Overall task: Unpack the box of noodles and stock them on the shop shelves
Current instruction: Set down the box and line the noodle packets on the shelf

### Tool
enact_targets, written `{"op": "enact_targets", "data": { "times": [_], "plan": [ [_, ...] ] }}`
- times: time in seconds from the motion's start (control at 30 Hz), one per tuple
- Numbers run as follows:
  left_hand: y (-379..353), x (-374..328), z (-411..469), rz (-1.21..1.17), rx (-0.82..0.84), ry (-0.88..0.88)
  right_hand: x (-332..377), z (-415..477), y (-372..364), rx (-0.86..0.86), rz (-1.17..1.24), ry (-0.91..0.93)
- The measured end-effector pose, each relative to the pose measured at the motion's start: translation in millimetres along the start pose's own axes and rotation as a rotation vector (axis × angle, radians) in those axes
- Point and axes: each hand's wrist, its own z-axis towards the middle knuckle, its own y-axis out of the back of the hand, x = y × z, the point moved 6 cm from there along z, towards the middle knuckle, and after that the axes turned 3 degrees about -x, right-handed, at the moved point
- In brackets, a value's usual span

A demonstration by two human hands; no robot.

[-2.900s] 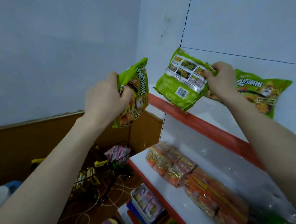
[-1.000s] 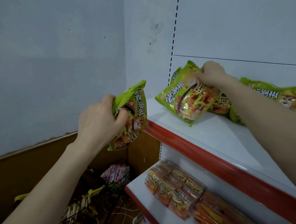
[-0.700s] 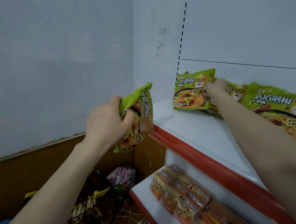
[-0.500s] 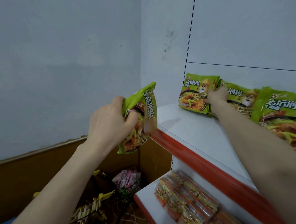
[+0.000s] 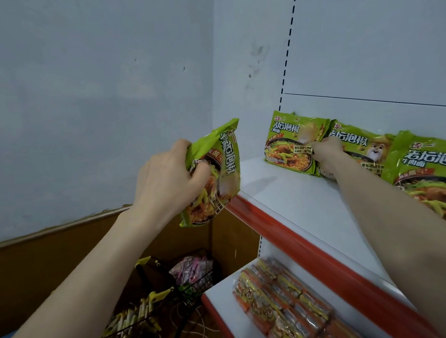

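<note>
My left hand [image 5: 169, 177] grips a green noodle packet [image 5: 218, 174] in the air, just left of the upper shelf's red front edge [image 5: 280, 233]. My right hand [image 5: 326, 153] reaches to the back of the white upper shelf [image 5: 291, 196] and holds the right edge of a leftmost green packet [image 5: 291, 143], which leans upright against the back panel. Two more green packets [image 5: 364, 147] [image 5: 431, 177] stand in a row to its right, partly behind my forearm.
The lower shelf [image 5: 225, 302] carries orange multipacks of noodles [image 5: 282, 303]. On the floor to the left stand a black wire basket [image 5: 147, 317] with yellow items, pink packets [image 5: 191, 270], cables and a brown wall panel [image 5: 52, 257]. Grey wall fills the left.
My right hand has turned its packet face-forward and stood it upright at the back of the upper shelf, left of the others. The left hand has kept its packet, almost still.
</note>
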Motion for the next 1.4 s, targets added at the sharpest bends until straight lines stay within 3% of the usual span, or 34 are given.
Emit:
{"op": "enact_targets", "data": {
  "times": [0.1,0.2,0.27,0.37,0.5,0.63,0.73,0.83,0.93,1.03,1.17,1.4],
  "plan": [
    [6.4,-0.4,4.3,-0.07,0.042,0.016,17.1,-20.6,9.8,0.029,-0.224,0.087],
    [14.9,-0.6,11.0,-0.24,0.121,0.059,57.0,-56.6,23.5,0.003,-0.343,0.366],
    [16.1,-0.8,15.3,-0.361,0.186,0.099,80.6,-86.5,25.6,0.152,-0.219,0.487],
    [13.0,-5.0,19.9,-0.549,0.24,0.132,103.4,-141.1,22.8,0.548,-0.039,0.495],
    [8.0,-16.7,19.3,-0.828,0.233,0.167,107.8,-186.5,35.7,0.735,0.045,0.458],
    [-12.3,-36.2,11.4,-0.954,0.229,0.251,103.3,-196.6,62.1,0.582,0.077,0.502],
    [-34.1,-49.5,5.3,-0.699,0.254,0.193,98.0,-184.8,93.3,0.364,-0.007,0.492],
    [-53.6,-69.7,-14.8,-0.28,0.242,-0.103,89.3,-162.3,123.0,0.122,-0.196,0.54],
    [-84.7,-97.6,-44.1,-0.159,0.395,-0.392,75.4,-133.6,133.5,-0.022,-0.466,0.557],
    [-117.7,-105.2,-58.8,-0.077,0.519,-0.462,56.0,-106.3,134.1,-0.037,-0.686,0.503],
    [-135.1,-105.2,-66.7,-0.035,0.587,-0.469,40.2,-79.3,127.7,-0.015,-0.717,0.437],
    [-136.0,-107.1,-66.3,-0.044,0.548,-0.495,40.1,-44.8,107.1,-0.038,-0.78,0.431]
  ]
}}
